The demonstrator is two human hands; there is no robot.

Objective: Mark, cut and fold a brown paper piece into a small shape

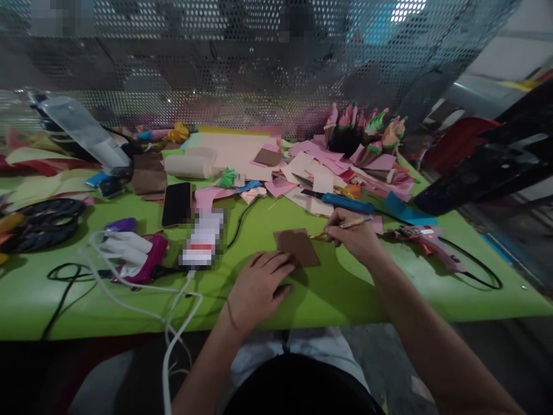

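Observation:
A small brown sheet (302,249), paper or felt, lies on the green tabletop in front of me. My left hand (261,282) rests flat over its left edge, fingers stretched out. Just right of the sheet, my right hand (349,233) grips a pencil (356,222) between thumb and fingers. The pencil's tip points left, close to the sheet's upper right edge; whether it touches I cannot tell. Beyond the right hand lies a blue-handled cutter (348,203). A pink glue gun (432,245) with a small red light sits to the right.
Pink paper scraps (315,167) cover the back of the table (337,300). Several cone-shaped crafts (367,129) stand behind them. To the left are a dark phone (177,204), a lit phone (203,239), a magenta power strip (144,259), white cables (166,323) and a bottle (86,132).

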